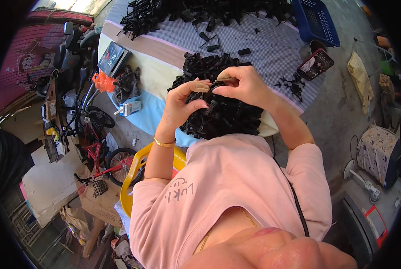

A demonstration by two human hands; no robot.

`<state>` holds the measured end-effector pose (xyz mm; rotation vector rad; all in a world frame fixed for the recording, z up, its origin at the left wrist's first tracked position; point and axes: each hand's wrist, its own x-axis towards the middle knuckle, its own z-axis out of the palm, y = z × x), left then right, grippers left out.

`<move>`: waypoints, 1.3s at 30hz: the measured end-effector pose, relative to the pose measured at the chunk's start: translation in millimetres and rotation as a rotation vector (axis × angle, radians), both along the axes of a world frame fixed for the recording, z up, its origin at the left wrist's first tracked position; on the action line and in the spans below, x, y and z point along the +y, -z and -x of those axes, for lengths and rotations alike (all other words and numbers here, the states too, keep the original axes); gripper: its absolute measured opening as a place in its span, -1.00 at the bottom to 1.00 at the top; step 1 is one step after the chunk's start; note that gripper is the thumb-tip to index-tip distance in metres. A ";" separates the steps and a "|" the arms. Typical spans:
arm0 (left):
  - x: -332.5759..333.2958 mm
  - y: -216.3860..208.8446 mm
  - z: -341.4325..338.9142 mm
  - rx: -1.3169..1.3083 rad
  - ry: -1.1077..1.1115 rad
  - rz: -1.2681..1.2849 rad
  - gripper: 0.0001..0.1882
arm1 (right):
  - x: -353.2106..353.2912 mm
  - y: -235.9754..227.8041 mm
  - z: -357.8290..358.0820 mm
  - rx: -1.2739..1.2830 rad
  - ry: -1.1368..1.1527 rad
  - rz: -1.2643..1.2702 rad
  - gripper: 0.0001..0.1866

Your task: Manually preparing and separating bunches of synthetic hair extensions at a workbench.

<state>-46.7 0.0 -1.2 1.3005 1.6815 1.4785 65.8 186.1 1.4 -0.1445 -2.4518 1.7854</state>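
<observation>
Over a heap of small black plastic parts [223, 117] at the near edge of the table, my two hands almost meet. My right hand [247, 84] pinches a small black plastic piece [217, 84] between thumb and fingers. My left hand [185, 99] reaches in from the left, its thumb and index finger apart. Its taped index fingertip is beside that piece; whether it touches cannot be made out. The piece's exact kind is too small and dark to tell.
On the cloth-covered table [164, 54] lie more black parts [164, 15] at the far side. A blue plastic basket [314, 22], a phone [315, 64] and a metal cup [314, 46] stand right. A dark box [114, 58] and an orange bag [103, 82] lie left.
</observation>
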 end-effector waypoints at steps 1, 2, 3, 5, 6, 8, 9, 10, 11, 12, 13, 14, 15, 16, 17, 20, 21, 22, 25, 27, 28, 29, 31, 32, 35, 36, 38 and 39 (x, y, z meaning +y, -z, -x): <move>-1.9 -2.4 -5.8 -0.213 -0.037 0.046 -0.57 | -6.4 -3.4 -0.7 0.013 0.030 0.046 -0.73; -2.5 -3.6 -10.1 -0.426 -0.075 0.091 -0.53 | -11.0 -6.3 -1.4 0.025 0.060 0.092 -0.73; -1.1 -2.7 -11.7 -0.404 -0.031 0.066 -0.51 | -13.0 -8.7 -1.7 0.051 0.017 0.097 -0.73; -2.5 -4.5 -17.3 -0.490 -0.047 0.056 -0.54 | -16.1 -6.8 -0.6 0.056 -0.004 0.135 -0.73; -2.7 -5.3 -20.7 -0.575 -0.057 0.044 -0.57 | -17.5 -5.7 0.0 0.063 -0.020 0.172 -0.74; 0.0 -3.7 -27.1 -0.543 -0.095 -0.015 -0.67 | -21.4 -12.5 -0.6 0.062 -0.038 0.233 -0.75; 1.1 -1.9 -28.6 -0.608 -0.141 -0.003 -0.71 | -22.7 -14.3 -1.3 0.061 -0.036 0.287 -0.75; 2.7 -0.3 -29.6 -0.673 -0.185 0.007 -0.75 | -23.7 -11.4 -1.9 0.059 -0.058 0.294 -0.75; 4.1 0.6 -30.9 -0.671 -0.196 -0.012 -0.81 | -24.4 -7.0 -2.8 0.060 -0.026 0.299 -0.74; 3.9 -1.9 -31.4 -0.669 -0.221 -0.013 -0.81 | -25.3 -3.7 -3.4 0.061 0.006 0.303 -0.74; 5.8 -5.0 -31.1 -0.707 -0.242 -0.017 -0.81 | -25.8 -2.6 -5.7 0.009 0.057 0.360 -0.74; 6.2 -6.0 -30.1 -0.744 -0.263 -0.022 -0.80 | -27.0 -2.0 -7.8 0.007 0.040 0.363 -0.74; 4.5 -2.4 -28.2 -0.699 -0.262 -0.045 -0.81 | -28.6 -1.6 -9.9 -0.017 0.078 0.352 -0.75; 4.6 -2.2 -29.9 -0.699 -0.273 -0.047 -0.81 | -30.6 -1.5 -12.5 -0.041 0.120 0.341 -0.76; 5.5 -3.2 -31.6 -0.651 -0.290 -0.060 -0.80 | -34.9 -2.3 -13.3 -0.023 0.117 0.360 -0.78; 2.8 -9.4 -33.9 -0.608 -0.299 -0.027 -0.74 | -39.0 -2.3 -10.2 -0.035 0.098 0.238 -0.79; 1.9 -8.0 -34.9 -0.558 -0.283 -0.017 -0.72 | -39.3 -1.7 -10.1 -0.036 0.095 0.238 -0.79; 1.0 -6.2 -35.4 -0.508 -0.266 -0.008 -0.69 | -39.4 -0.2 -9.7 -0.041 0.097 0.223 -0.80; -1.7 -2.4 -37.1 -0.392 -0.308 0.001 -0.70 | -38.8 -3.8 -7.9 -0.050 0.091 0.185 -0.81; -2.5 -1.8 -37.1 -0.305 -0.345 0.025 -0.73 | -40.1 -5.1 -7.3 -0.055 0.081 0.162 -0.81; -2.4 -1.5 -37.0 -0.217 -0.378 0.048 -0.77 | -41.6 -4.6 -7.0 -0.045 0.083 0.151 -0.81; -2.2 -1.8 -37.3 -0.218 -0.379 0.048 -0.77 | -43.0 -3.8 -6.6 -0.035 0.085 0.139 -0.81; -1.5 -3.6 -38.3 0.062 -0.491 0.069 -0.82 | -46.1 2.3 -6.4 -0.041 0.098 0.166 -0.81; -1.0 -3.9 -38.5 0.061 -0.493 0.069 -0.82 | -47.7 5.2 -6.2 -0.046 0.112 0.193 -0.81; 1.6 -3.0 -39.8 0.325 -0.561 0.010 -0.83 | -49.8 9.5 -4.3 -0.157 0.153 0.371 -0.81; 1.7 -0.5 -41.4 0.304 -0.587 0.007 -0.83 | -49.4 9.5 -3.5 -0.158 0.155 0.373 -0.81; 0.3 3.0 -43.8 0.281 -0.612 0.005 -0.84 | -50.5 8.9 -3.1 -0.207 0.140 0.443 -0.80; -0.2 4.2 -44.3 0.287 -0.622 0.008 -0.84 | -50.6 9.0 -3.5 -0.208 0.140 0.443 -0.80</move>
